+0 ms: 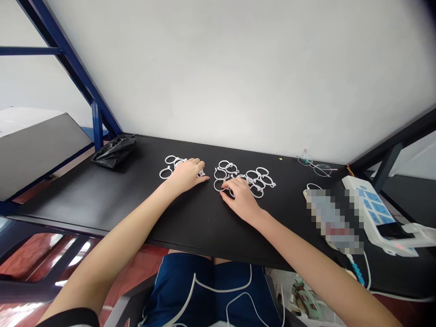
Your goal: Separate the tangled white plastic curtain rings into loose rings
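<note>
Two clusters of white plastic rings lie on a black table [102,195]. My left hand [187,175] rests palm down on the left cluster of rings [169,165], fingers stretched towards the right. My right hand [240,197] lies on the near edge of the right cluster of rings [254,177], fingers curled, fingertips touching a ring; whether it grips one is unclear.
A crumpled black bag [115,151] sits at the table's back left. Clear glasses [315,165] lie at the back right, with a white and blue power strip [378,213] and cables on the right. A blue metal frame [97,122] stands at the left.
</note>
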The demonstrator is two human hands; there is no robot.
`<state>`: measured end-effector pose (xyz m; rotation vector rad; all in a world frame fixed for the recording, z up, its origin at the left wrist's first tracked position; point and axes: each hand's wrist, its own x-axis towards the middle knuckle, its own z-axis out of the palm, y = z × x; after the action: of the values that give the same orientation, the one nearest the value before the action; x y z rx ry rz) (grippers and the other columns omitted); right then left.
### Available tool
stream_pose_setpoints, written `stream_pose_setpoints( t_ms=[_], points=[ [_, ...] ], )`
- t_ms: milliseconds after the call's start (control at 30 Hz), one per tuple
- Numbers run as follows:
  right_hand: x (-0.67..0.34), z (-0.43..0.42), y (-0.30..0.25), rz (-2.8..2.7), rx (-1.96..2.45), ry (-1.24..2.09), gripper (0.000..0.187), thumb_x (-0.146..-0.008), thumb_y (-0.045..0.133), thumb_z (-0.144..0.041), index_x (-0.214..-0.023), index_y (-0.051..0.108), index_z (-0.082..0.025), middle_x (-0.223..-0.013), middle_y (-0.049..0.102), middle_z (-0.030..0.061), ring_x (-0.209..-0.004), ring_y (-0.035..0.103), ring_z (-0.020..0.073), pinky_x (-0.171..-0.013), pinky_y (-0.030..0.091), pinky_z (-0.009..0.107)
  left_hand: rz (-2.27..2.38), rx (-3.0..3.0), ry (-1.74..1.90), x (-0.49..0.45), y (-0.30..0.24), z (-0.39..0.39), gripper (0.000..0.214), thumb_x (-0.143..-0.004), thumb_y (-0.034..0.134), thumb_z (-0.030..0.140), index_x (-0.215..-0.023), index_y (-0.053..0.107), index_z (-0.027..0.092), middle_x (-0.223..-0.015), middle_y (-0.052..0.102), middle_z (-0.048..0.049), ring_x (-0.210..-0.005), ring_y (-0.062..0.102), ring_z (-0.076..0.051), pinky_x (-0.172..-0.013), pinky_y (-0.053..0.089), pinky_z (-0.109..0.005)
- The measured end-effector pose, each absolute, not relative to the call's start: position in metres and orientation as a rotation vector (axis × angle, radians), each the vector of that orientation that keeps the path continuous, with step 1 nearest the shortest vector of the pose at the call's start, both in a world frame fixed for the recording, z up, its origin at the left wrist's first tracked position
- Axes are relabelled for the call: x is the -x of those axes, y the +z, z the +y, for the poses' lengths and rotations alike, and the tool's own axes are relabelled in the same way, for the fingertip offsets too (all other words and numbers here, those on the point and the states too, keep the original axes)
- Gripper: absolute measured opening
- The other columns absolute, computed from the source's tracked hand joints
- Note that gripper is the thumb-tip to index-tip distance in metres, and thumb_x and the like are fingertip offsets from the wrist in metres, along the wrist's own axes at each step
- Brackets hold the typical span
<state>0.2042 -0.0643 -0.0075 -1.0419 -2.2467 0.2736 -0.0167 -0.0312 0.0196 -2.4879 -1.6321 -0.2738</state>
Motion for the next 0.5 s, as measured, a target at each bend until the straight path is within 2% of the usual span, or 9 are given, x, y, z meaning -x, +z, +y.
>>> stream_pose_setpoints(
  t_ms=[500],
  points=[
    [-0.2049, -0.0635, -0.0081, -2.277, 1.046, 0.272, 0.016, -0.083, 0.053, -0.005, -0.082, 0.055, -0.021, -0.084, 0.066, 0.0037, -0.079, 0.056, 0.0211, -0.083, 0.043, 0.041, -1.736, 2.471, -0.238, 0.0156, 0.0153, -0.0316, 0.026, -0.089, 0.057, 0.04, -0.099, 0.058, 0.015, -0.096, 0.064, -0.0088, -0.092, 0.061, -0.024, -0.063, 0.041, -0.027]
  ],
)
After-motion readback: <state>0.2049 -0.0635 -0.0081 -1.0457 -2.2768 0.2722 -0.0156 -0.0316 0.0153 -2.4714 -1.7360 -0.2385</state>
